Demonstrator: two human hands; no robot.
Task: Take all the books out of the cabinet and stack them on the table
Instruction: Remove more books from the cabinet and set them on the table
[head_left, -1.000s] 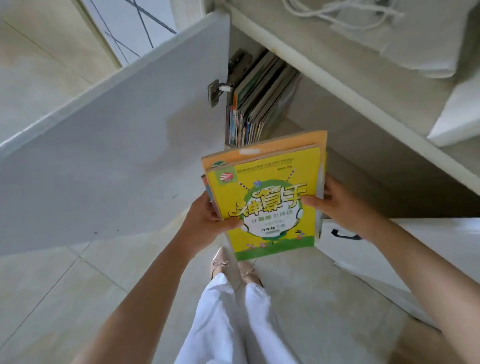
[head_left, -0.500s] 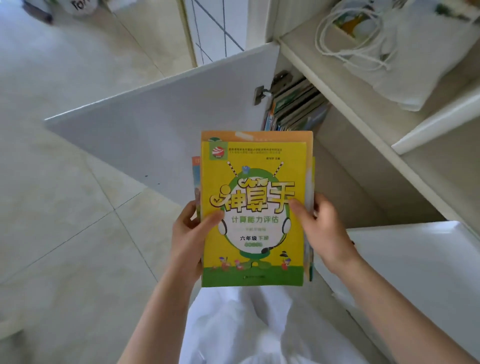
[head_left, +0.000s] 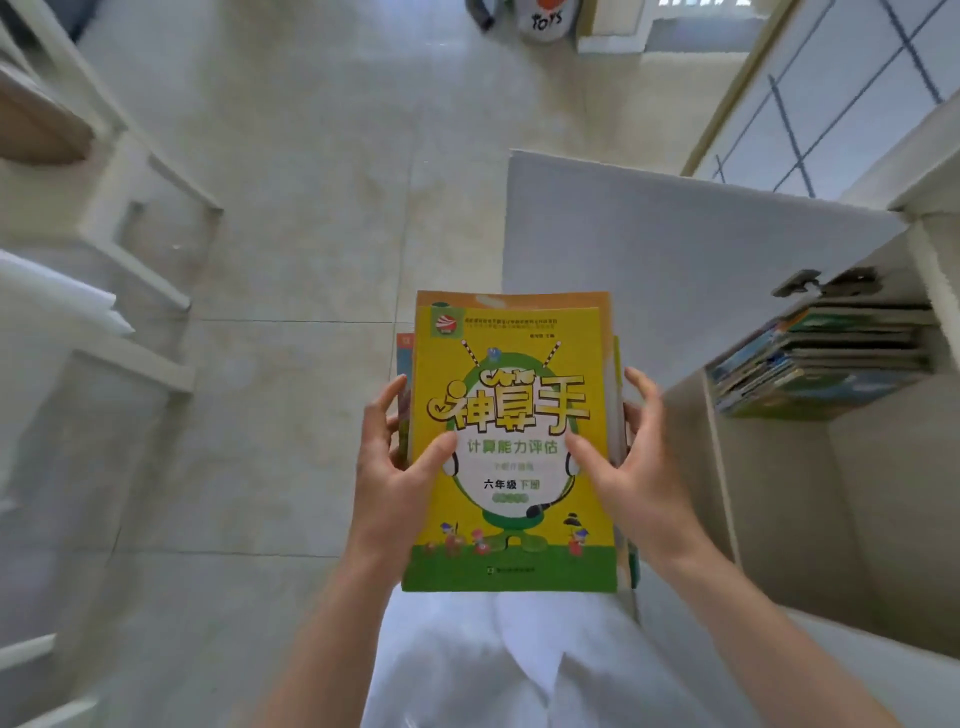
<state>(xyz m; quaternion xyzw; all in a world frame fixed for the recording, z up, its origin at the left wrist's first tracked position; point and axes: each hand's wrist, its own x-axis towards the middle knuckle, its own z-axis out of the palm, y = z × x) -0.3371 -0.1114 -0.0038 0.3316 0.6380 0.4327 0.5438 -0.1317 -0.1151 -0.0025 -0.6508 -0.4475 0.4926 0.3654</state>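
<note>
I hold a small bundle of books (head_left: 511, 415) in front of me, the top one yellow and green with a cartoon cover. My left hand (head_left: 395, 467) grips its left edge with the thumb on the cover. On the right edge, my right hand (head_left: 631, 467) grips the bundle the same way. More books (head_left: 821, 358) stand packed in the open cabinet (head_left: 779, 467) at the right. Its white door (head_left: 675, 244) stands open behind the bundle.
Pale tiled floor (head_left: 311, 208) stretches ahead. White furniture with rails (head_left: 130, 208) stands at the left. A white bag marked TOYS (head_left: 545, 21) sits on the floor far ahead. My white trousers (head_left: 493, 665) show below the books.
My view has swung left, away from the cabinet toward the open floor. The bundle has stayed in both hands, now held upright and centred.
</note>
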